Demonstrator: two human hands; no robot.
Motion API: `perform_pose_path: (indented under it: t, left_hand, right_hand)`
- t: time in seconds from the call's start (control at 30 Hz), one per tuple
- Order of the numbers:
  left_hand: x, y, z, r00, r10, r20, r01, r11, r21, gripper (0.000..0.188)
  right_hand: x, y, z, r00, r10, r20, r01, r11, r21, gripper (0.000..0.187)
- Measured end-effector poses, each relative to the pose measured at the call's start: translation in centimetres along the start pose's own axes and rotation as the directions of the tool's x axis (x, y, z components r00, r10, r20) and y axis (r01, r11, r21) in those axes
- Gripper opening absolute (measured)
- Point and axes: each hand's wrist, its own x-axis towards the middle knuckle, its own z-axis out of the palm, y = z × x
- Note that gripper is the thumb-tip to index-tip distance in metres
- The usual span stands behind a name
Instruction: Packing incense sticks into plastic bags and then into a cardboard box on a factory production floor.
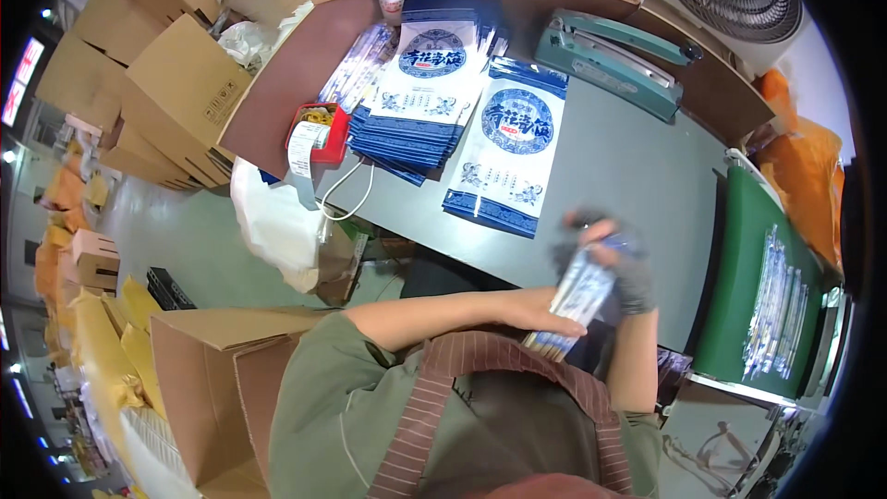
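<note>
A bundle of slim sticks in blue-and-white wrappers, looking like packed chopsticks [582, 291], is held slanted in front of my body. My left hand [543, 310] is closed around its lower part. My right hand [628, 263], in a grey glove with bare fingertips, closes on the upper end and is blurred by motion. Just beyond the hands, a blue-and-white printed bag [511, 143] lies flat on the grey table [637, 162]. To its left is a thick stack of matching bags [420, 97].
A teal bag sealer [610, 65] stands at the table's back right. More wrapped sticks [776, 310] lie on a green surface [730, 286] at right. A red box [334, 150] with a label roll sits at the left edge. An open carton [199, 388] stands at my left.
</note>
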Motion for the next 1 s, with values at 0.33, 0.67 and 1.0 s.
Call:
perform_pose_path:
  t: [0.33, 0.67, 1.0]
  left_hand:
    - [-11.9, 7.3, -23.6, 0.443, 0.712, -0.544, 0.485, 0.32, 0.814, 0.022]
    - [-13.0, 9.5, -25.2, 0.745, 0.449, -0.493, 0.478, 0.155, 0.864, 0.014]
    - [-7.8, 12.2, -22.9, 0.757, 0.448, -0.475, 0.263, 0.457, 0.85, 0.017]
  right_hand:
    - [1.5, 5.3, 2.0, 0.982, 0.171, -0.081, -0.157, 0.975, 0.157, 0.024]
    - [0.8, 5.4, 0.7, 0.973, 0.126, -0.194, -0.103, 0.987, 0.125, 0.025]
    - [-2.8, 3.8, -0.1, 0.971, 0.033, -0.237, -0.015, 0.997, 0.076, 0.023]
